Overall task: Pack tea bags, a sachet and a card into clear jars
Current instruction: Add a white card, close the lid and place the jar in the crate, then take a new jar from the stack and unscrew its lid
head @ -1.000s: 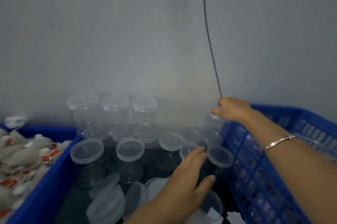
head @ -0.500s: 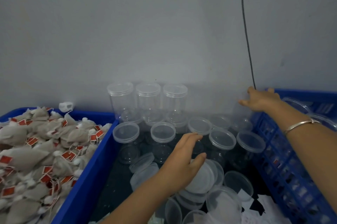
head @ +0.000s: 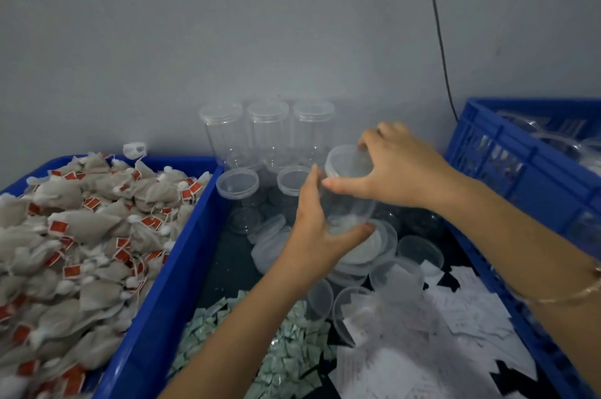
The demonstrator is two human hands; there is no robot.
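Both hands hold one clear jar (head: 346,203) tilted above the dark table. My left hand (head: 313,236) grips its body from below and the left. My right hand (head: 395,167) curls over its clear lid (head: 346,161) at the top. Tea bags (head: 74,236) with red tags fill the blue tray (head: 169,285) on the left. Small green-white sachets (head: 286,356) lie in a heap near the front. White printed cards (head: 455,317) are scattered at the right front.
Three capped clear jars (head: 266,132) stand against the grey wall, with open jars (head: 239,187) in front. Loose lids (head: 270,236) and lying jars (head: 419,252) crowd the table's middle. A blue crate (head: 520,167) with more jars stands at the right. A black cable (head: 437,28) runs down the wall.
My right hand came away from the crate's corner with a jar and moved left. My left hand rose from the loose lids and took the jar's body. The view tilted down.
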